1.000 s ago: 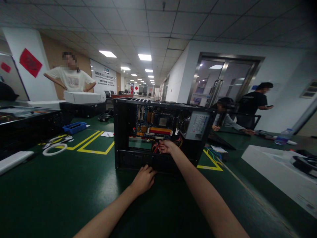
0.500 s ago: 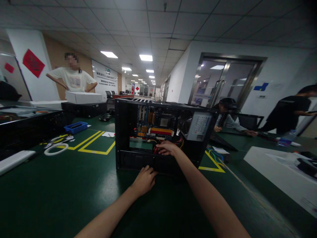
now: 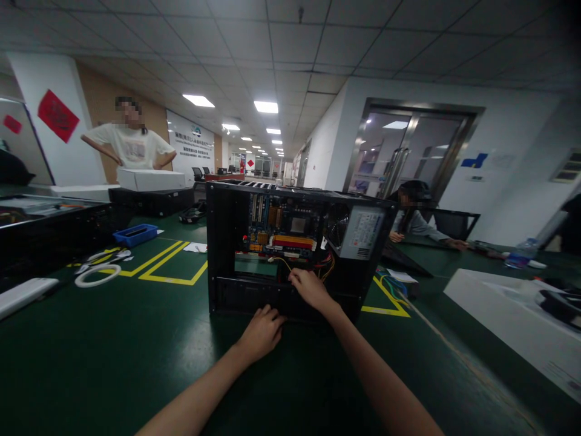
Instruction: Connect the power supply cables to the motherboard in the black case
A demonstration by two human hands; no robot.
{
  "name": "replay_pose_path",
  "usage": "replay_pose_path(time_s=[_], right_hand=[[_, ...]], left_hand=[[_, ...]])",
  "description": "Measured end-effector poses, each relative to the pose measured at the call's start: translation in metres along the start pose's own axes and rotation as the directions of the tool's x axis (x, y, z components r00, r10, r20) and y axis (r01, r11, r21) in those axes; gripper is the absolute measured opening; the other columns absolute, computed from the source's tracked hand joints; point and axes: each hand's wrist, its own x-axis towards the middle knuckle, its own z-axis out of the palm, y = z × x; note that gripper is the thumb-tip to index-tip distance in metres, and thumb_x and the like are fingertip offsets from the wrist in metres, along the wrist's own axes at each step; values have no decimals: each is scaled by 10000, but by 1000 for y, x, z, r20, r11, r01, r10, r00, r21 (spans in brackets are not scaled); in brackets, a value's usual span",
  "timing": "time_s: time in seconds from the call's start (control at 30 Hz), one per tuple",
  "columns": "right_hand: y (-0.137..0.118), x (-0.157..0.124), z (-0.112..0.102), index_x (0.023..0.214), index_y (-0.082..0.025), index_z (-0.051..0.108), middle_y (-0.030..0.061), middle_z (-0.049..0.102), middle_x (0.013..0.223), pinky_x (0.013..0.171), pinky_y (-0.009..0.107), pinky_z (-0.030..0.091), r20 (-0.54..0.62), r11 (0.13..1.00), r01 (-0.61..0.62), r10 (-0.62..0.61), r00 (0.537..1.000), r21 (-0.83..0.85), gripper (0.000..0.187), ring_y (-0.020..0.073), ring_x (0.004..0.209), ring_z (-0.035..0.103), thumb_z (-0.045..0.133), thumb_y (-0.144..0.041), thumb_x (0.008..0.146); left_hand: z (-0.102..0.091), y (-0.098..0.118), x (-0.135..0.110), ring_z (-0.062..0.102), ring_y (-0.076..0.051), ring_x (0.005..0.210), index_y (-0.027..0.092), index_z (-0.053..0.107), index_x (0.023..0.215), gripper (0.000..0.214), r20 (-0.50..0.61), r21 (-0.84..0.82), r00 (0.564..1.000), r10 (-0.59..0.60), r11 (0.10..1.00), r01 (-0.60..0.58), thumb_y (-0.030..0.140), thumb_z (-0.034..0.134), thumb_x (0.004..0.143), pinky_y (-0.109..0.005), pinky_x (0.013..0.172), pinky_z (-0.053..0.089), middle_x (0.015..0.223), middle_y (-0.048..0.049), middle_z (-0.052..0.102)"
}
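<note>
From afar I see an open computer case mid-frame on the bench, board and power supply fitted, a cable apparently unplugged, my right hand at its lower opening, left hand at its base, fingers curled, grips I cannot tell.
</note>
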Motion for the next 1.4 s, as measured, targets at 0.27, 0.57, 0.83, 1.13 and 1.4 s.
replay_pose_path(time_s=[0.27, 0.57, 0.83, 1.13, 1.4], right_hand=[[-2, -20, 25, 852, -196, 508, 83, 608, 726, 675, 249, 333, -271, 956, -22, -61, 961, -293, 236, 170, 721, 573, 284, -260, 889], [2, -21, 29, 860, -191, 521, 95, 604, 740, 776, 285, 324, -288, 974, -13, -54, 956, -226, 276, 174, 743, 552, 261, -275, 890], [-2, -22, 27, 918, -192, 528, 110, 609, 832, 842, 307, 300, -230, 983, -58, 17, 973, -173, 304, 187, 814, 541, 240, -287, 892], [1, -22, 29, 890, -188, 535, 104, 603, 791, 833, 300, 306, -280, 990, -31, -10, 960, -141, 284, 183, 803, 546, 265, -275, 885], [-6, -17, 21, 873, -208, 546, 83, 615, 738, 710, 271, 353, -226, 976, -107, 63, 972, -188, 240, 182, 774, 574, 319, -286, 872]], left_hand=[[1, 1, 0, 430, -216, 939, 226, 495, 1100, 300, 31, 25, 999, -17, 1000, 16, 179, 444, 808, -350, 814, 355, 946, -54, 517], [2, -1, 1, 429, -215, 928, 222, 501, 1090, 301, 9, 15, 1000, -14, 1000, 14, 170, 443, 799, -352, 803, 361, 950, -49, 522], [2, -1, 0, 425, -217, 942, 223, 492, 1104, 305, 16, 5, 1000, -12, 1000, 12, 172, 430, 810, -362, 821, 355, 953, -54, 517], [4, -1, 1, 421, -219, 955, 231, 493, 1095, 303, 14, -2, 1000, -17, 1000, 17, 173, 448, 801, -375, 842, 347, 957, -49, 513], [-1, 2, 0, 422, -223, 960, 221, 493, 1103, 311, 33, 10, 999, -20, 1000, 19, 167, 438, 802, -368, 835, 352, 967, -58, 520]])
